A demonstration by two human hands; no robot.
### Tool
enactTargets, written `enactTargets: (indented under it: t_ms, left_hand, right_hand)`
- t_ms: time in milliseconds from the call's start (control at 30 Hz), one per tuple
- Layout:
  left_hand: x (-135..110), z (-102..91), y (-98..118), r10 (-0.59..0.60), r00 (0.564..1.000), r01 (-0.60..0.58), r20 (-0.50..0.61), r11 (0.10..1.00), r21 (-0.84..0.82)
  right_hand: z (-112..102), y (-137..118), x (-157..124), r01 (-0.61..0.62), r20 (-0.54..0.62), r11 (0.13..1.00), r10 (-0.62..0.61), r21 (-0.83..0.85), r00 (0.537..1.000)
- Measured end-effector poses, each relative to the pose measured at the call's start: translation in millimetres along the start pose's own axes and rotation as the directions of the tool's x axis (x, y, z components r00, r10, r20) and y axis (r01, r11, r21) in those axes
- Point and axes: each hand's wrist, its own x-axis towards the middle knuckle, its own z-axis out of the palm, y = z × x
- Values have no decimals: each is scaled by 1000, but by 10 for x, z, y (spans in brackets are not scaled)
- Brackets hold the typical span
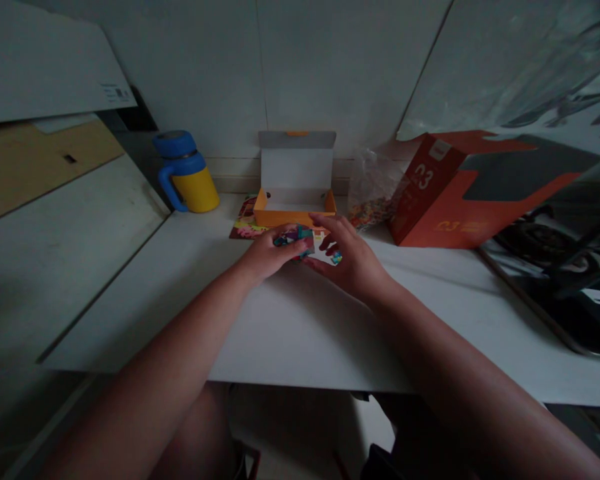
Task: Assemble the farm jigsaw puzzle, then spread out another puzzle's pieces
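Note:
My left hand (270, 255) is closed around a small multicoloured block model (296, 237) of teal, purple and blue pieces, held just above the white table (290, 327). My right hand (349, 257) meets it from the right, fingers curled and pinching the same model, with a small teal piece (336, 257) showing under the fingers. Both hands sit just in front of an open orange box (294, 215).
The orange box has a white lid standing up. A colourful leaflet (244, 228) lies beneath it. A yellow and blue mug (187, 175) stands at the back left. A clear bag of coloured pieces (373, 193) and a large orange carton (475, 190) sit right, beside a stove (560, 267).

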Motion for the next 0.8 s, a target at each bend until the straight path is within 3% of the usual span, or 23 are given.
enactTargets:
  t_ms: [200, 367, 467, 567, 700, 800]
  left_hand:
    - [3, -21, 4, -47, 992, 24, 119, 983, 185]
    - [24, -62, 8, -44, 965, 7, 258, 990, 144]
    - [18, -64, 22, -68, 962, 32, 264, 990, 137]
    - [12, -63, 21, -44, 965, 24, 259, 996, 82]
    - [31, -82, -38, -75, 969, 76, 238, 997, 3]
    - [42, -99, -82, -127, 972, 140, 195, 989, -51]
  right_hand:
    - [-3, 20, 26, 21, 44, 1000, -20, -18, 999]
    - [48, 60, 49, -225, -99, 972, 232, 75, 968]
    - [86, 124, 46, -320, -91, 905, 357, 279, 930]
    - [111, 167, 51, -333, -53, 832, 396, 443, 917]
    - [58, 159, 103, -357, -49, 755, 455, 551, 889]
    - [-107, 199, 142, -358, -138, 743, 514, 566, 847]
